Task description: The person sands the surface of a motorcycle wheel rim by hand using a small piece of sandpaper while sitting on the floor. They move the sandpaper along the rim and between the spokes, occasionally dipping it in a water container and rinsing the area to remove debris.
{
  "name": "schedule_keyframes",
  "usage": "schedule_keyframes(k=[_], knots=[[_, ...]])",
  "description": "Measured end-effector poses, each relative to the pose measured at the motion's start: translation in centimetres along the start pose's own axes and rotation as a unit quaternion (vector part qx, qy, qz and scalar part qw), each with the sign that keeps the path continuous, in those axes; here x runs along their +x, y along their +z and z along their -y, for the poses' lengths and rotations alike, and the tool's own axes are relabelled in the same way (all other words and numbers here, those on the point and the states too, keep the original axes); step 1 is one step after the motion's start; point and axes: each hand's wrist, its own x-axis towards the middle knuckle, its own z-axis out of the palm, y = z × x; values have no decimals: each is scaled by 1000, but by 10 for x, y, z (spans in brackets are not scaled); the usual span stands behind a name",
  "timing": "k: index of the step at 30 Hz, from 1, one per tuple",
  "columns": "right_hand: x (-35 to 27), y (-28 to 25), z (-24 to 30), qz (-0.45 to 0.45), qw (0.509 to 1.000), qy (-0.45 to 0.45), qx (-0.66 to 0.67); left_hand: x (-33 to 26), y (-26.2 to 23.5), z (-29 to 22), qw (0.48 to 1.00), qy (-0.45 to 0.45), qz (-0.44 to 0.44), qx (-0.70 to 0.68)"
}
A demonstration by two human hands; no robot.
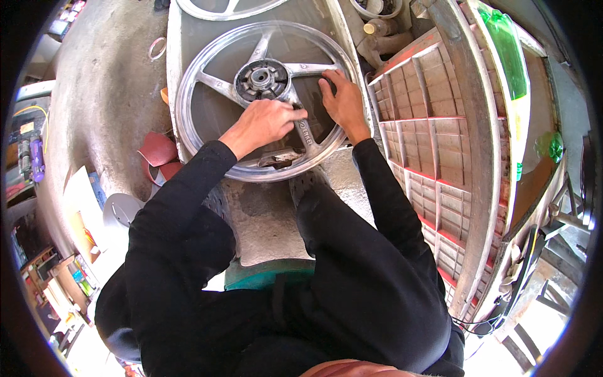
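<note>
A silver alloy motorcycle wheel [207, 78] with several spokes and a dark-slotted hub [260, 78] lies in front of me, its near edge over my feet. My left hand [267, 124] is closed over the spoke just below the hub, fingers bent and pressed together. Whatever may be under those fingers is hidden. At the wheel's right side, my right hand [345, 103] rests with thumb and fingers apart, fingertips by the outer end of a spoke. A crumpled brown and silver piece [280, 158] sits on the near part of the rim.
The wheel rests on a pale-edged trough [174, 56] with grey murky liquid. Part of a second wheel [232, 9] shows beyond. A red-and-white grid frame [433, 141] leans at right beside a green bottle [509, 53]. Reddish broken pieces [157, 151] and a metal ring [157, 48] lie left.
</note>
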Motion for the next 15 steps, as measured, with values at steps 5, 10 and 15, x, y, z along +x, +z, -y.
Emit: schedule_keyframes(k=[5, 10, 15], knots=[[-2, -6, -1, 19, 999, 38, 12, -9, 11, -38, 991, 48, 66, -109], [-1, -3, 1, -18, 999, 4, 34, -17, 13, -20, 994, 41, 32, -101], [0, -9, 9, 8, 998, 41, 43, -30, 23, -52, 995, -44, -7, -93]])
